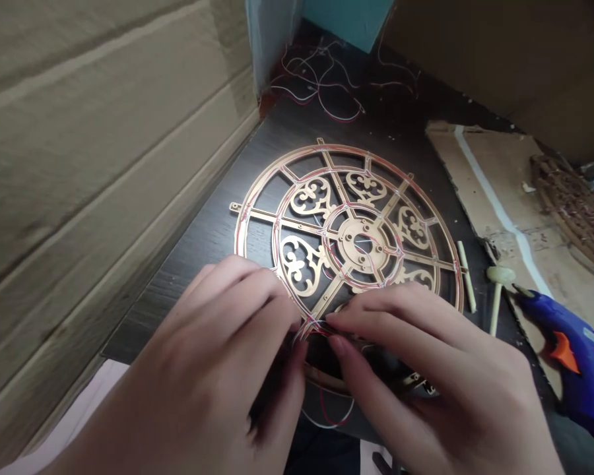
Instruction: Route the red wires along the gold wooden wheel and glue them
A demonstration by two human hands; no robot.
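Both hands in view, palms down. Left hand [222,349] enters from 7 o'clock, right hand [416,356] from 5 o'clock, fingers extended and slightly curled. Fingertips [297,323] of the two hands converge near frame centre, almost touching.

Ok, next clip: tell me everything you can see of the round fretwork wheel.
The round fretwork wheel is flat, gold-toned, perhaps wood, with concentric rings, spokes, a holed hub and scrolled heart-shaped panels. Thin red and white wires run along it. It lies on a dark wood-grain table; the left hand and right hand cover its near edge.
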